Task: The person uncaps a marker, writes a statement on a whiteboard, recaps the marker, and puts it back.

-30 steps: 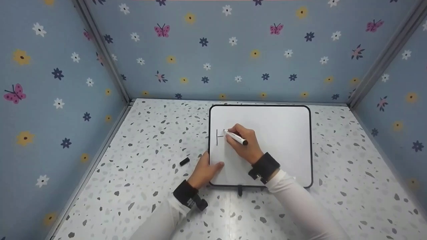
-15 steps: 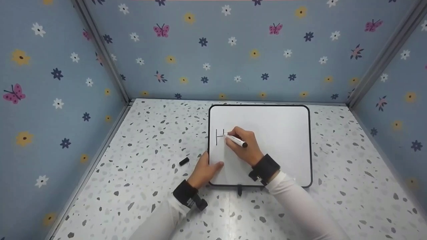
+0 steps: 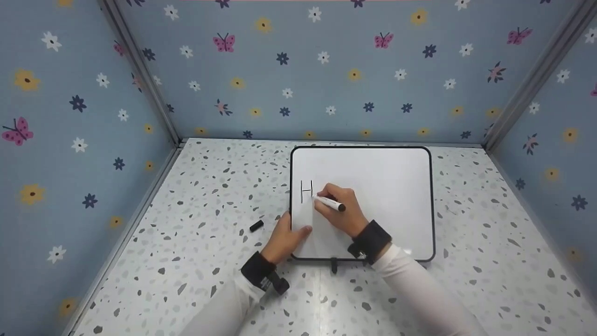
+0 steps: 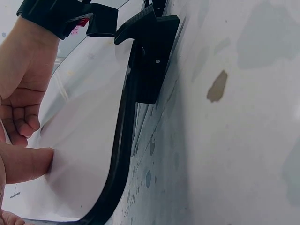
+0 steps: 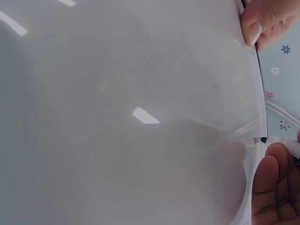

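Note:
A whiteboard (image 3: 373, 172) with a thin black frame stands on the speckled table. My left hand (image 3: 281, 240) grips its left edge near the lower corner, thumb across the white face and the other fingers behind the edge. In the left wrist view the left thumb (image 4: 28, 164) presses on the board. My right hand (image 3: 345, 210) pinches a white marker (image 3: 330, 203) with a black end, its tip at the board's left part. There, black strokes (image 3: 306, 190) form an H, the tip at the lower end of its right upright. In the right wrist view the dark tip (image 5: 264, 139) meets the board's surface.
A black marker cap (image 3: 256, 226) lies on the table left of the board. Below the board's bottom edge a black support foot (image 3: 334, 266) sticks out. Flower-patterned blue panels (image 3: 298, 70) enclose the table at the back and both sides.
My right hand has moved the marker downward, and the H's right upright has grown from a short mark to a longer line. The left hand keeps its grip on the board.

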Demonstrator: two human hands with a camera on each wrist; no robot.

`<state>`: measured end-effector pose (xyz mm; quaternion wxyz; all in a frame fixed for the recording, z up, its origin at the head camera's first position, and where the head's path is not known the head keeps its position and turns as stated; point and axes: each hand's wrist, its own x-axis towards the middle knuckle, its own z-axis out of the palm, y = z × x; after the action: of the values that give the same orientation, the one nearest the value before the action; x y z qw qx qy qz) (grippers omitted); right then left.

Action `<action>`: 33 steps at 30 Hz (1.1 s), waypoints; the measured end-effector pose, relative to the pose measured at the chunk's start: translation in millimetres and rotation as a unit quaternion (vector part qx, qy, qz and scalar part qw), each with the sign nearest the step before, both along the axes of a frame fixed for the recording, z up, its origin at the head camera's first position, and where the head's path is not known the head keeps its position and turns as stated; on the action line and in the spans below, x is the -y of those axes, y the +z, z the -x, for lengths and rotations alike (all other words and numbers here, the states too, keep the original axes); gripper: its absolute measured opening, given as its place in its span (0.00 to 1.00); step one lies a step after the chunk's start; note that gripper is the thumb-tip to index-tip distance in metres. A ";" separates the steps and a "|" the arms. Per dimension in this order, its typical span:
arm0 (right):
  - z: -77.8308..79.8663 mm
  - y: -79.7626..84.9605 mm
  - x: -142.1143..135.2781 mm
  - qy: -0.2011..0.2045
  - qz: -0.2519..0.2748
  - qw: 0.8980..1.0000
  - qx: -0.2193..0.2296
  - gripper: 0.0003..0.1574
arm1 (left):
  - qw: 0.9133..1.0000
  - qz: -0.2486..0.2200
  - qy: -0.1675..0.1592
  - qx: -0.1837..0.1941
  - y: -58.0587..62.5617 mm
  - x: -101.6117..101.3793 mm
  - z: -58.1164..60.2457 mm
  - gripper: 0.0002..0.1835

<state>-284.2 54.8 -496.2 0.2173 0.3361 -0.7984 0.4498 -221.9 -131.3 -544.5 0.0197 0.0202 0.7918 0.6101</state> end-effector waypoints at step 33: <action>-4.8 -6.5 -5.5 -0.009 0.051 0.998 -0.032 0.04 | 1.000 0.004 0.006 0.021 -1.3 -0.7 0.2 0.37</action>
<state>-279.4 60.3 -502.7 0.2636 0.3321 -0.7701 0.4766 -222.0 -130.6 -545.8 0.0327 0.0025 0.7935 0.6077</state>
